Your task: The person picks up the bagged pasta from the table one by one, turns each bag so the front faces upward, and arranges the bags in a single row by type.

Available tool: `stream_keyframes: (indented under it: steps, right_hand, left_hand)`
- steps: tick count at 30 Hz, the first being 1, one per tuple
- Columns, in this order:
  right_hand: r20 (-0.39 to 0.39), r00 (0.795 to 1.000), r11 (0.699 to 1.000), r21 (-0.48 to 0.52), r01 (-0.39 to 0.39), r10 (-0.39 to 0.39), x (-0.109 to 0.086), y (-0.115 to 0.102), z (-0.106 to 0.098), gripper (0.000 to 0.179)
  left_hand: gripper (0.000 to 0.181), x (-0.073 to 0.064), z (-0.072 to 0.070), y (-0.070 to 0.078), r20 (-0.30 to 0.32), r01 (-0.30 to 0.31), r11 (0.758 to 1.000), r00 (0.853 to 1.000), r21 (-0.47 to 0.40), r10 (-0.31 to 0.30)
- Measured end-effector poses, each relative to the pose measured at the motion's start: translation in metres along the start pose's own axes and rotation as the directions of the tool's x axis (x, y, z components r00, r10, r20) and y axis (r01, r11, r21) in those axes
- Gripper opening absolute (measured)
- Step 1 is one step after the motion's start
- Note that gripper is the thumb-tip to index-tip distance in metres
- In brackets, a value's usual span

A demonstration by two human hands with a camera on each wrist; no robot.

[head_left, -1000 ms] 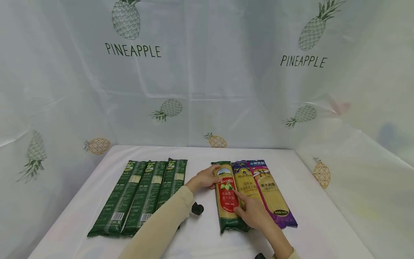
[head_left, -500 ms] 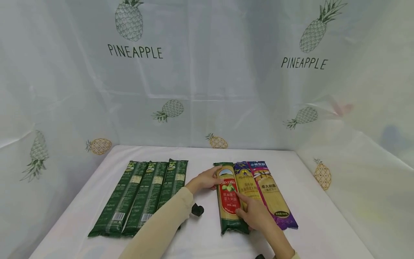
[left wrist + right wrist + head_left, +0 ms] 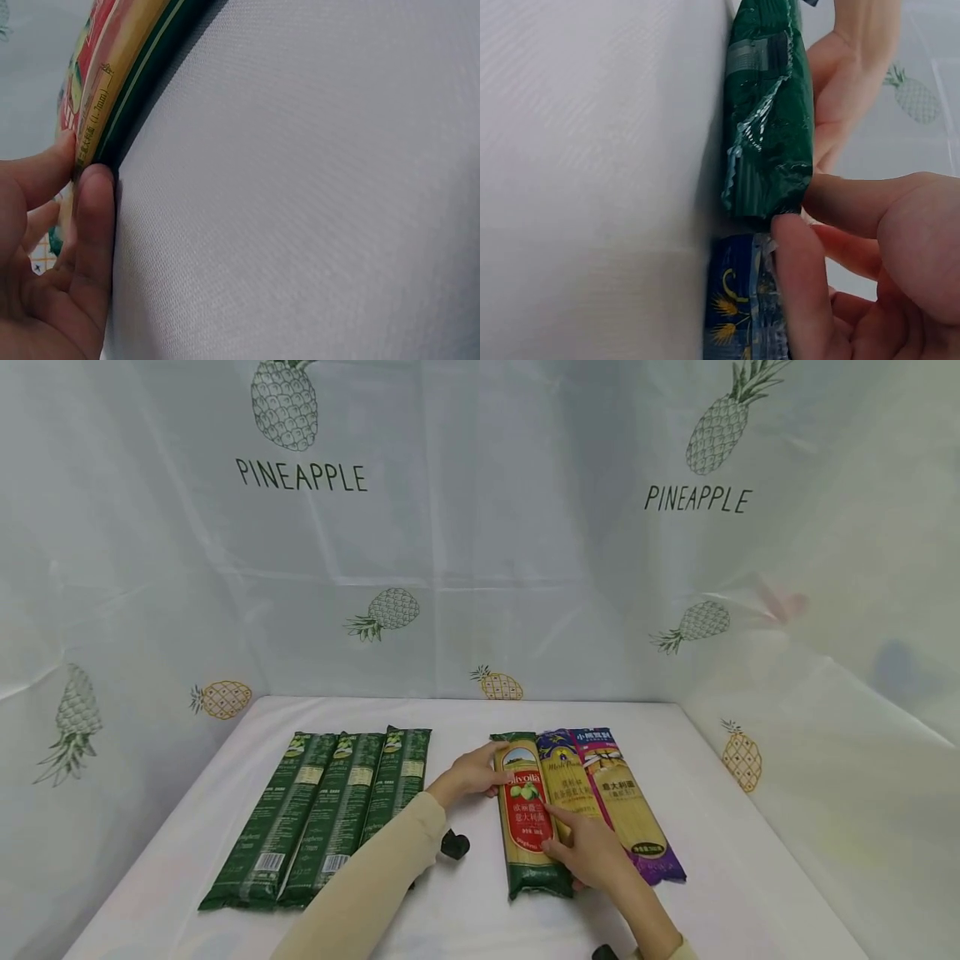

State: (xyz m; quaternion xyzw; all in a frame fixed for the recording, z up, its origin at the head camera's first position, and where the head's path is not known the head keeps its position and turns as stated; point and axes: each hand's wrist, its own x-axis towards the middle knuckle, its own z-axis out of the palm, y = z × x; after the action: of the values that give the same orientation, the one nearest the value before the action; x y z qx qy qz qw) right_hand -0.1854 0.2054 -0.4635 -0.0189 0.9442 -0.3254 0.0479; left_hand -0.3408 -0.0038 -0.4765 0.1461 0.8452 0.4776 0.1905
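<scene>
A green and gold spaghetti pack with a red label (image 3: 528, 814) lies face up, right of the table's middle. My left hand (image 3: 472, 774) grips its left edge near the far end; in the left wrist view thumb and fingers pinch the pack's side (image 3: 120, 75). My right hand (image 3: 594, 853) holds its right edge toward the near end. The right wrist view shows the pack's green near end (image 3: 771, 142) beside the right thumb and a fingertip. Right of it lies a yellow pasta pack with a blue top (image 3: 572, 781), partly hidden by my right hand, and a purple-edged pasta pack (image 3: 633, 806).
Several packs share the white table (image 3: 465, 918): a row of dark green spaghetti packs (image 3: 273, 818) lies back side up at the left, the nearest partly behind my left sleeve (image 3: 367, 881). A pineapple-print curtain (image 3: 510, 543) encloses the back and sides.
</scene>
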Motion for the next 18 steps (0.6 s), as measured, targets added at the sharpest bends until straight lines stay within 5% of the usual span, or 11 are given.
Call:
stream_keyframes:
  steps: [10,18]
  right_hand:
    - [0.033,0.999,0.998,0.052,0.039,-0.041,-0.002,0.006,-0.006,0.064]
    - [0.025,0.995,0.993,0.077,0.092,-0.094,-0.007,-0.004,-0.01,0.062]
  left_hand:
    - [0.066,0.001,0.002,-0.002,0.015,-0.001,0.999,1.0,0.038,0.0]
    - [0.077,-0.003,-0.016,-0.011,0.154,0.023,0.98,0.988,-0.2,0.008]
